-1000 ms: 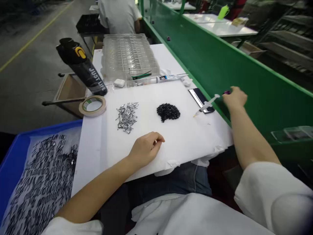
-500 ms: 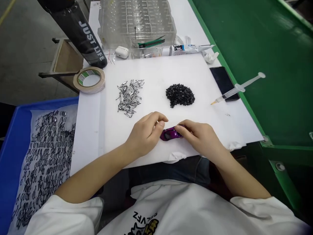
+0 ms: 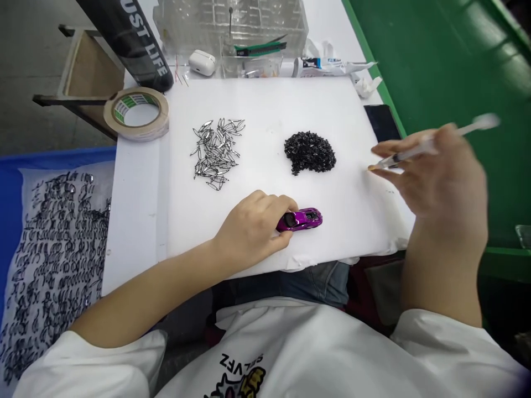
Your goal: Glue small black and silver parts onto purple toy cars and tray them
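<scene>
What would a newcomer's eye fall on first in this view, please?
Probably the purple toy car, gripped at one end by the left hand on the white mat. Beyond it lies a pile of black pieces; off to the right, the right hand holds a syringe.

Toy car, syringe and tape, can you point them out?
Toy car (image 3: 301, 219), head view, on its purple body.
Syringe (image 3: 407, 155), head view, on its barrel.
Tape (image 3: 138, 132), head view, on its near, tan side.

purple toy car (image 3: 303, 219), black heap of bits (image 3: 310, 153), white board (image 3: 352, 215), blue tray (image 3: 45, 157), green panel (image 3: 448, 61), tan tape (image 3: 141, 131)
</scene>
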Tool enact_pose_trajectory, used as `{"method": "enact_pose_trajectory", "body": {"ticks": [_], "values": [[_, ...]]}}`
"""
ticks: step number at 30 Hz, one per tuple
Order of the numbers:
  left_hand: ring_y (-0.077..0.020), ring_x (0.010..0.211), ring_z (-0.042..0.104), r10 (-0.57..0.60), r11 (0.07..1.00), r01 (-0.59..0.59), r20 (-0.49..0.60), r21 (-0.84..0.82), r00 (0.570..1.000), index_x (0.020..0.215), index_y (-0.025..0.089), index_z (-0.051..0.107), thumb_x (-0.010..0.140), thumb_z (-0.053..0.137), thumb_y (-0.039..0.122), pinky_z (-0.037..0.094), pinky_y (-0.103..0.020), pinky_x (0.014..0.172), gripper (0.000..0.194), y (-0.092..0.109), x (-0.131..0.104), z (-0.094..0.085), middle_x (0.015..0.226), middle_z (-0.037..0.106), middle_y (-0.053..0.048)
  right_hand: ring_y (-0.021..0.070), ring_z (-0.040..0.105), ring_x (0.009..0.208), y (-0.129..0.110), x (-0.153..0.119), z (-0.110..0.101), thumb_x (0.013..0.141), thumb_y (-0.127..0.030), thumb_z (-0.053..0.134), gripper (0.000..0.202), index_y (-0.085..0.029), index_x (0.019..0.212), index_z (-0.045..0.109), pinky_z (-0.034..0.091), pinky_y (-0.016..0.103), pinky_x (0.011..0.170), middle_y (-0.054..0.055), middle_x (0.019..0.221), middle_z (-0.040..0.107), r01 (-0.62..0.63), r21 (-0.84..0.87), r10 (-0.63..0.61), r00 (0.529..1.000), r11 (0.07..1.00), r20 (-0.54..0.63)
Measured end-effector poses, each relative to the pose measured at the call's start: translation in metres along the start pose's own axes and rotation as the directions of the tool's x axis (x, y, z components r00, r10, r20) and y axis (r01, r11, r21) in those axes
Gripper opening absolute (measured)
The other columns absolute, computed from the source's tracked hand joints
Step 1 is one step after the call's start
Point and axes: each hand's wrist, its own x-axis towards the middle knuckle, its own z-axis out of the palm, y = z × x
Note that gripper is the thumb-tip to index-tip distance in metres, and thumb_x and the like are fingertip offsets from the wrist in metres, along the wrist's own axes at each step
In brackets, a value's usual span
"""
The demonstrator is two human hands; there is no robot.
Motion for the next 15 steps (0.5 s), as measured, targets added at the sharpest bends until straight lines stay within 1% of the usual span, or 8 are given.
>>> {"method": "enact_pose_trajectory", "body": {"ticks": [2, 3, 4, 6, 8, 10, 13, 15], "values": [[-0.0162, 0.075, 0.053, -0.018, 1.000, 0.018, -0.029, 0.011, 0.999, 0.095, 0.016, 0.056, 0.077, 0.056, 0.021, 0.044, -0.028, 0.069, 0.018, 0.000, 0.000, -0.001, 0.083, 0.065, 0.000, 0.0198, 0.060, 0.098, -0.012, -0.014, 0.018, 0.084, -0.034, 0.048, 0.021, -0.025, 0.069, 0.060, 0.048, 0.040, 0.090, 0.004, 0.083, 0.059, 0.192, 0.050, -0.187, 0.979, 0.980, -0.077], [-0.0165, 0.076, 0.054, -0.026, 0.999, 0.027, -0.042, 0.018, 0.999, 0.094, 0.016, 0.056, 0.078, 0.055, 0.023, 0.045, -0.028, 0.070, 0.017, 0.000, 0.000, -0.001, 0.082, 0.066, -0.001, 0.0178, 0.062, 0.090, -0.020, -0.022, 0.029, 0.082, -0.030, 0.050, 0.014, -0.027, 0.074, 0.061, 0.049, 0.039, 0.090, 0.002, 0.078, 0.058, 0.267, 0.066, -0.263, 0.962, 0.961, -0.068], [-0.0169, 0.078, 0.055, -0.032, 0.999, 0.034, -0.056, 0.027, 0.998, 0.094, 0.015, 0.057, 0.079, 0.054, 0.024, 0.045, -0.028, 0.070, 0.017, 0.000, 0.000, -0.001, 0.082, 0.066, -0.001, 0.0154, 0.062, 0.076, -0.026, -0.029, 0.039, 0.079, -0.025, 0.053, 0.010, -0.029, 0.078, 0.062, 0.052, 0.036, 0.085, 0.000, 0.071, 0.057, 0.321, 0.095, -0.320, 0.947, 0.942, -0.021], [-0.0176, 0.080, 0.056, -0.042, 0.998, 0.045, -0.076, 0.044, 0.996, 0.093, 0.014, 0.059, 0.082, 0.051, 0.024, 0.046, -0.029, 0.072, 0.017, 0.000, 0.000, -0.001, 0.082, 0.067, -0.002, 0.0113, 0.050, 0.046, -0.036, -0.037, 0.058, 0.075, -0.020, 0.057, 0.012, -0.032, 0.075, 0.058, 0.052, 0.030, 0.057, -0.006, 0.053, 0.050, 0.339, 0.218, -0.379, 0.907, 0.915, 0.181], [-0.0179, 0.079, 0.057, -0.052, 0.997, 0.056, -0.076, 0.047, 0.996, 0.094, 0.014, 0.060, 0.084, 0.049, 0.024, 0.046, -0.030, 0.071, 0.018, -0.001, 0.000, -0.001, 0.082, 0.068, -0.002, 0.0090, 0.038, 0.035, -0.036, -0.037, 0.071, 0.078, -0.027, 0.056, 0.018, -0.028, 0.062, 0.048, 0.039, 0.025, 0.040, -0.008, 0.043, 0.042, 0.270, 0.324, -0.392, 0.821, 0.907, 0.414], [-0.0180, 0.078, 0.057, -0.063, 0.997, 0.065, -0.064, 0.041, 0.996, 0.094, 0.014, 0.061, 0.084, 0.049, 0.024, 0.046, -0.030, 0.070, 0.019, -0.001, 0.001, -0.001, 0.082, 0.068, -0.002, 0.0076, 0.035, 0.035, -0.029, -0.032, 0.077, 0.083, -0.040, 0.050, 0.034, -0.022, 0.056, 0.038, 0.032, 0.024, 0.040, -0.007, 0.041, 0.036, 0.228, 0.392, -0.426, 0.718, 0.891, 0.550], [-0.0177, 0.077, 0.057, -0.073, 0.997, 0.075, -0.053, 0.030, 0.996, 0.093, 0.014, 0.061, 0.084, 0.049, 0.025, 0.045, -0.030, 0.070, 0.018, -0.001, 0.002, -0.001, 0.082, 0.068, -0.002, 0.0065, 0.028, 0.034, -0.013, -0.024, 0.073, 0.085, -0.056, 0.036, 0.048, -0.019, 0.054, 0.032, 0.029, 0.025, 0.040, -0.005, 0.041, 0.027, 0.244, 0.485, -0.524, 0.600, 0.840, 0.605], [-0.0173, 0.077, 0.057, -0.079, 0.996, 0.081, -0.055, 0.034, 0.995, 0.093, 0.015, 0.061, 0.084, 0.049, 0.025, 0.045, -0.030, 0.069, 0.018, -0.001, 0.002, -0.001, 0.081, 0.068, -0.001, 0.0080, 0.026, 0.033, -0.003, -0.020, 0.061, 0.084, -0.063, 0.018, 0.053, -0.021, 0.056, 0.032, 0.031, 0.026, 0.040, -0.004, 0.040, 0.025, 0.349, 0.359, -0.500, 0.580, 0.866, 0.643]]}}
